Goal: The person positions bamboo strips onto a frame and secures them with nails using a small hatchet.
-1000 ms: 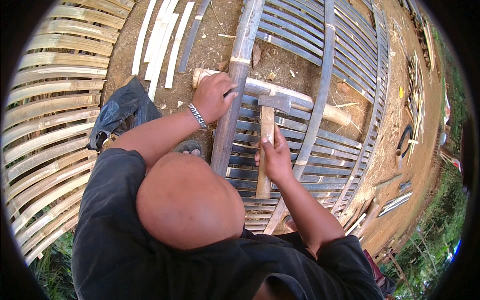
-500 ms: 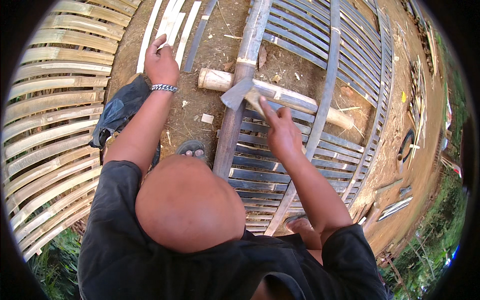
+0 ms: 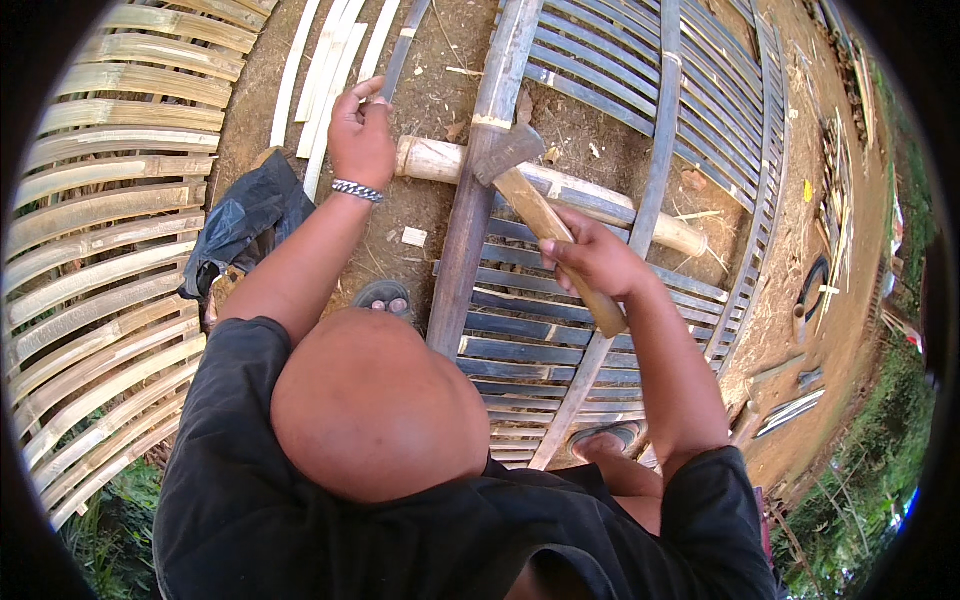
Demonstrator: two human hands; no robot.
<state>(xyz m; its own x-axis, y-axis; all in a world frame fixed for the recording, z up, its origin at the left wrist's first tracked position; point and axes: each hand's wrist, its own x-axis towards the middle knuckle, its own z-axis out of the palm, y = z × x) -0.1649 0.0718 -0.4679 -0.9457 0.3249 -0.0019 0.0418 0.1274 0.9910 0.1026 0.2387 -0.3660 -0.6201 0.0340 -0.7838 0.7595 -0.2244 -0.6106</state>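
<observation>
My right hand (image 3: 598, 255) is wrapped round the wooden handle of a hatchet (image 3: 535, 205). Its broad metal head lies over a dark bamboo pole near a thick pale bamboo crosspiece (image 3: 432, 160). My left hand (image 3: 362, 140), a chain bracelet at its wrist, reaches forward with fingers loosely bent and apart. Its fingertips are beside the dark bamboo strip (image 3: 405, 45), and the hand hides that strip's near end. Several pale split bamboo strips (image 3: 325, 75) lie on the ground to its left. Whether the fingertips touch a strip is hard to see.
A large slatted bamboo frame (image 3: 590, 90) stretches ahead and right. Another slatted panel (image 3: 130, 110) runs along the left. A crumpled black plastic bag (image 3: 250, 215) lies beside my left forearm. A small pale chip (image 3: 414, 237) is on the dirt by my sandalled foot.
My left hand has moved right, from the pale strips toward the dark one; one pale strip now lies nearer me. My right hand has turned the hatchet, its handle swinging right and back.
</observation>
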